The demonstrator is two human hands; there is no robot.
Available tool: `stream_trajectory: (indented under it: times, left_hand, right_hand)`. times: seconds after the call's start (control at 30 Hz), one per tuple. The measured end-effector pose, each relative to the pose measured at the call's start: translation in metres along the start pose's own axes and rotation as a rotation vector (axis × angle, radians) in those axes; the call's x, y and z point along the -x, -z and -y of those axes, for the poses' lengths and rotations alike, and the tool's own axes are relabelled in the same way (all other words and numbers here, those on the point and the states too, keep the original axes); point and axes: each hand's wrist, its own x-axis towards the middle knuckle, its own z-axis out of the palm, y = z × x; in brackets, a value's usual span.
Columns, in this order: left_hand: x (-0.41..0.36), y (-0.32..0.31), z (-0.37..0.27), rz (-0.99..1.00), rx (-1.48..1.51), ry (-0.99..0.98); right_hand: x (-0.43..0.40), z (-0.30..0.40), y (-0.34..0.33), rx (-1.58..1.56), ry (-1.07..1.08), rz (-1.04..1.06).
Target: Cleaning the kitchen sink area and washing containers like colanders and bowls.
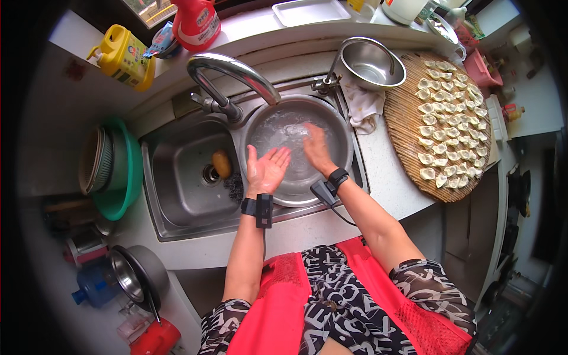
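My left hand (268,171) is palm up over the near left side of a large metal basin (341,153), fingers extended, holding nothing. To its right, my right hand (317,147) is blurred by motion above the rippling water (288,124) in the basin, and I see nothing in it. The curved chrome faucet (237,71) reaches over the basin's far rim. A brown potato-like item (221,163) lies by the drain (210,174) of the left sink bowl (177,164), beside a dark scouring pad (234,186).
Rows of folded dumplings (450,133) cover a round stalk board (399,151) on the right. A steel bowl (368,66) stands behind a white cloth (364,106). Stacked colanders and a green basin (133,173) lean at left. Bottles, including a red jug (197,26), line the sill.
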Motion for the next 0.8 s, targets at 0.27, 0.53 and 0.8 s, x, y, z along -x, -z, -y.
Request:
stream_trajectory:
  times: [0.27,0.53,0.8]
  left_hand:
    - [-0.022,0.027,0.003,-0.103,-0.261,0.009]
    - [-0.022,0.021,0.024,0.366,-0.021,-0.021]
    - [0.003,-0.015,0.023,0.036,-0.059,-0.047]
  right_hand:
    - [0.014,0.024,-0.002,-1.796,-1.477,0.337]
    - [-0.016,0.085,0.008,-2.137,-0.966,0.378]
    - [-0.022,0.094,0.02,-0.299,-0.069,0.294]
